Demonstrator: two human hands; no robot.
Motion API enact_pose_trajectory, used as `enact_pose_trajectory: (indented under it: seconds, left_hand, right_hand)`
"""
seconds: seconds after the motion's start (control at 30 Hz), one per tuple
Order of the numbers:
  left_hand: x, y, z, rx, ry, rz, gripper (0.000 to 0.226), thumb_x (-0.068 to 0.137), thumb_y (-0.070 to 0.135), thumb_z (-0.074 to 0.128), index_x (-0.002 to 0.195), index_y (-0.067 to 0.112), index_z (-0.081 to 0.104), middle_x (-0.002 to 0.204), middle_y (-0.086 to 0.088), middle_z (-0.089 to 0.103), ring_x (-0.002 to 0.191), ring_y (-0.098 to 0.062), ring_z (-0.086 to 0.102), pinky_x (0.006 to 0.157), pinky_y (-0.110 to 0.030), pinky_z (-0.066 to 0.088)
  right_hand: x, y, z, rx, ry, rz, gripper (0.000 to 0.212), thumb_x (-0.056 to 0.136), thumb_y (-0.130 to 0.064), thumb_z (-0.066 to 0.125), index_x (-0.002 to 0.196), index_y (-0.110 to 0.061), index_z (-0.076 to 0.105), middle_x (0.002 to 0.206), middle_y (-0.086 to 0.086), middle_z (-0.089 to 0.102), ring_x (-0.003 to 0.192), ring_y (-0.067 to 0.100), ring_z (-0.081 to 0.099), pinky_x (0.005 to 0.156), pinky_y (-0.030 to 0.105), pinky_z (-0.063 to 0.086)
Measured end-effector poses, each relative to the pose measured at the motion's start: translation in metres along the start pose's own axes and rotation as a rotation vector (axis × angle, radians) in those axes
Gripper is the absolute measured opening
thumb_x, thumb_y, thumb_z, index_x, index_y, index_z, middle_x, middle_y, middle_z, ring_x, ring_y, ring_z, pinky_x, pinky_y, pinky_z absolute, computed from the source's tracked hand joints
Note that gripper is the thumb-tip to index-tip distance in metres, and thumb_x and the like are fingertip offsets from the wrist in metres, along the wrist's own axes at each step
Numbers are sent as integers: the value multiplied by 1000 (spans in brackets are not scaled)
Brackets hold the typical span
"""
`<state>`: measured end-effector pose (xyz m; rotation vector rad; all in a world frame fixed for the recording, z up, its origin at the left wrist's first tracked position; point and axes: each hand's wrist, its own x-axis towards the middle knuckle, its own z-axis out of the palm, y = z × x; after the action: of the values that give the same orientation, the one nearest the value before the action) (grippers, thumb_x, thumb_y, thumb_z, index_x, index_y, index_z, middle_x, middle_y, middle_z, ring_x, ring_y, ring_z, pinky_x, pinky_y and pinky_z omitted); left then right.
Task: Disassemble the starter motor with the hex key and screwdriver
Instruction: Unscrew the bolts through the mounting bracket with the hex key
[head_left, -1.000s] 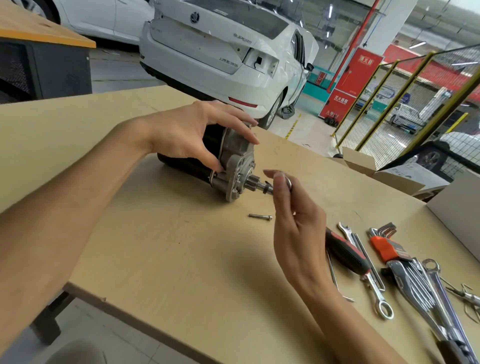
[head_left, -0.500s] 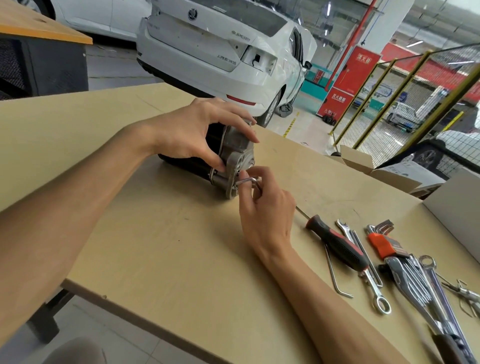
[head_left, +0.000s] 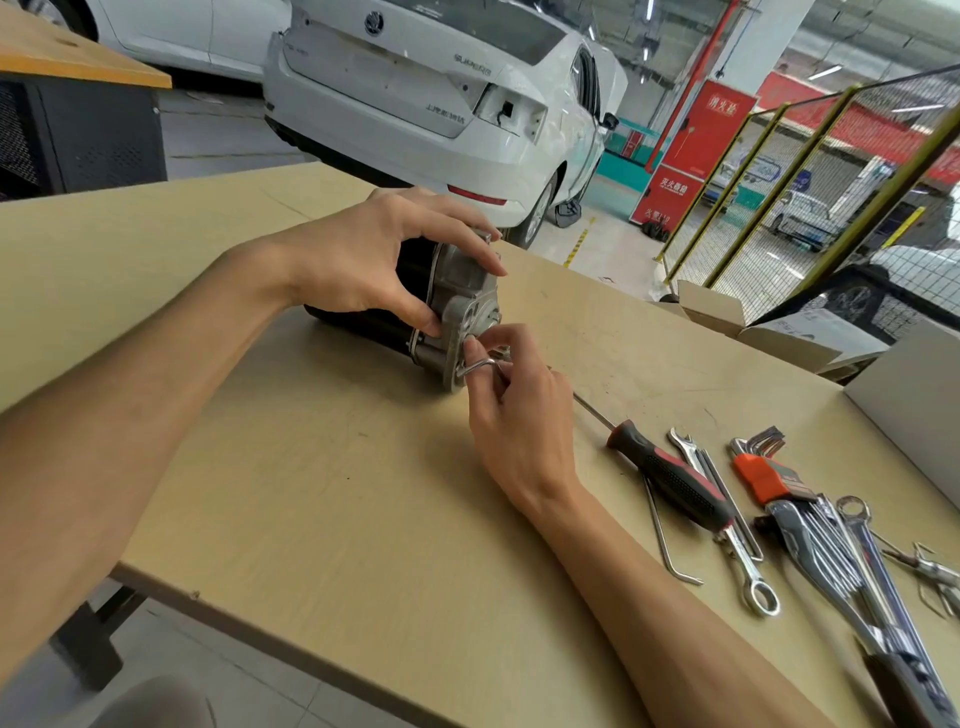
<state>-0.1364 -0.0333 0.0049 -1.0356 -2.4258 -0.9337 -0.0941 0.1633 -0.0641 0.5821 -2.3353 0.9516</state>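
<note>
The starter motor (head_left: 457, 291), with a black body and a grey cast end housing, lies on its side on the wooden table (head_left: 322, 509). My left hand (head_left: 374, 260) grips the housing from above, thumb low and fingers over the top. My right hand (head_left: 514, 410) pinches a small silver hex key (head_left: 475, 365) whose short end sits at the lower face of the housing. A red and black screwdriver (head_left: 670, 475) lies on the table to the right of my right hand, untouched.
To the right lie a long hex key (head_left: 667, 540), a combination wrench (head_left: 727, 525), an orange-holdered hex key set (head_left: 763, 467), more wrenches (head_left: 852, 566) and pliers (head_left: 935, 571). Cardboard boxes (head_left: 779, 327) stand at the far right edge. A white car (head_left: 441, 93) is parked behind the table.
One second ago my right hand was off the housing by the shaft, and a loose bolt lay on the table. The hand has moved in to the housing's lower face with the hex key.
</note>
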Motion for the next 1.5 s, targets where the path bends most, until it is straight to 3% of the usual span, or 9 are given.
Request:
enact_pose_trajectory:
  seconds: [0.17,0.3,0.4,0.53,0.73,0.87,1.03,1.2,1.5]
  left_hand:
    - [0,-1,0,4,-1,-3,66,65,10,90,115,44,66,140,16,51,131,7,37,104,-2,22]
    - [0,0,-1,3,-14,-15,67,65,12,90,115,48,65,140,18,50,133,6,36,107,-5,22]
    - [0,-1,-1,7,-11,-14,66,65,11,90,115,47,65,141,16,51,133,6,36,107,-4,22]
    - [0,-1,-1,12,-8,-23,66,66,12,90,115,48,65,141,18,50,133,5,36,106,-3,21]
    - [0,-2,0,2,-3,-17,65,65,12,90,114,46,66,139,18,51,132,6,37,106,-5,23]
    - [0,-1,0,-9,4,-19,66,63,11,91,115,44,67,139,18,52,132,3,39,107,-7,25]
    - [-1,0,0,3,6,-19,67,65,11,91,115,47,66,139,18,52,133,3,38,109,-9,25]
    - [-1,1,0,9,-12,-33,68,64,13,91,114,51,65,140,20,50,134,3,37,111,-17,25]
    - [-1,4,-2,-36,-44,-47,59,72,12,82,115,48,66,141,18,50,136,3,35,114,-23,24]
  right_hand:
    - [8,5,-13,12,-155,-5,4,102,-22,52,99,-21,50,50,-12,46,45,13,40,51,32,28]
    - [7,7,-22,24,-211,-3,5,102,-19,53,100,-23,51,56,-20,52,54,18,59,57,37,49]
    - [4,10,-21,43,-168,-22,3,100,-24,56,100,-23,53,47,-7,50,50,21,55,62,46,53]
    - [8,11,-20,62,-58,-14,9,98,-32,61,99,-23,60,44,-10,42,45,15,37,53,39,49]
    - [10,2,-13,124,-67,46,8,96,-29,65,90,-24,61,47,-5,46,49,28,49,53,50,51]
    - [14,3,-15,178,-118,98,10,96,-24,65,87,-23,61,44,-15,44,46,12,44,53,51,52]
    - [17,3,-20,188,-154,60,6,95,-23,66,90,-20,65,50,-12,47,46,6,40,48,22,37]
    - [18,8,-25,233,-163,96,8,96,-18,65,95,-11,70,42,-15,41,40,5,37,46,12,29]
    - [24,22,-52,164,-117,123,9,95,-19,66,86,-21,67,39,-13,37,42,6,31,50,19,31]
